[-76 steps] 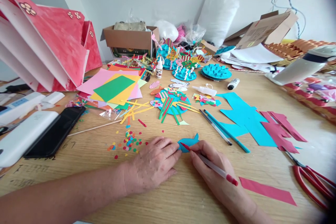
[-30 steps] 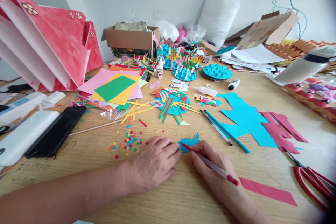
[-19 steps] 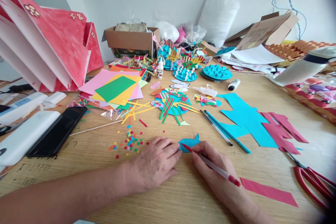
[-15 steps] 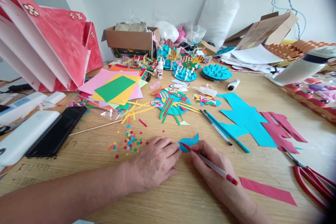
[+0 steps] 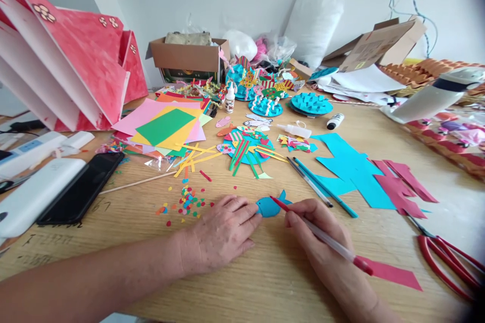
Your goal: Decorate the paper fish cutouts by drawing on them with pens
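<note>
A small blue paper fish [image 5: 268, 207] lies on the table before me, its tail to the upper right and a dark eye dot near its left end. My left hand [image 5: 227, 232] rests palm down, fingers stretched out, with the fingertips at the fish's left edge. In my right hand [image 5: 317, 246] is a red pen [image 5: 337, 245] with a clear barrel, held in a writing grip. Its red tip is over the fish's upper back; I cannot tell whether it touches the paper.
Paper dots [image 5: 187, 199] lie left of the fish. Beyond it is a blue disc [image 5: 248, 154] with paper fish and strips. Two pens [image 5: 322, 186], blue paper [image 5: 352, 166] and red-handled scissors [image 5: 435, 252] are to the right. A black phone [image 5: 81, 189] lies left.
My right hand has drawn the pen tip up and right, from near the fish's head to its upper back. The dark eye dot now shows. My left hand has barely moved.
</note>
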The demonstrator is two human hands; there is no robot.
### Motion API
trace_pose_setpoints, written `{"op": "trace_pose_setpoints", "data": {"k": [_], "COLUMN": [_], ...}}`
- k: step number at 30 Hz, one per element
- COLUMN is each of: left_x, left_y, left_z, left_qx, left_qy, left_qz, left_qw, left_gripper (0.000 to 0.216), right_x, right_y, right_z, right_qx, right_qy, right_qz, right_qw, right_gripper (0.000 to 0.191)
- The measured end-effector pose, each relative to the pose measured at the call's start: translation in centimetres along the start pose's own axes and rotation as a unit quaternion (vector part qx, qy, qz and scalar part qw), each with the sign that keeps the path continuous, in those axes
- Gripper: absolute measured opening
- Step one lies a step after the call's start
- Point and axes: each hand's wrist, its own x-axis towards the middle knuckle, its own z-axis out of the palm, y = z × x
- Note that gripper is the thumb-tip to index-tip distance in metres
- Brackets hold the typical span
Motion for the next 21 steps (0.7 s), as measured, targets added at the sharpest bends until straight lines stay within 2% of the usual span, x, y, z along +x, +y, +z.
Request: {"op": "trace_pose_setpoints", "data": {"k": [3,6,8,11,17,21], "left_x": [-0.1,-0.2,-0.2,-0.3,-0.2,-0.1], "left_y": [-0.1,-0.1,-0.2,-0.2,-0.2,-0.2], "left_z": [0.4,0.7,0.7,0.6,0.2,0.1], "left_qx": [0.002,0.004,0.006,0.007,0.011,0.012], "left_qy": [0.014,0.030,0.032,0.034,0.029,0.028], "left_qz": [0.003,0.007,0.008,0.010,0.010,0.009], "left_qw": [1.000,1.000,0.999,0.999,0.999,0.999], "left_gripper": [0.038,0.035,0.035,0.036,0.036,0.035], "right_x": [-0.6,-1.8,-2.6,-3.6,-4.2,-3.1], "right_y": [-0.2,-1.2,-2.0,-2.3,-0.5,-1.4], "right_z": [-0.9,-2.0,-2.6,-2.9,-2.4,-2.2], "right_qx": [-0.010,-0.054,-0.067,-0.074,-0.096,-0.058], "right_qy": [0.060,0.079,0.059,0.030,-0.002,-0.028], "right_qz": [-0.043,-0.075,-0.110,-0.117,-0.089,-0.054], "right_qw": [0.997,0.993,0.990,0.990,0.991,0.996], "right_gripper": [0.008,0.003,0.003,0.004,0.007,0.010]}}
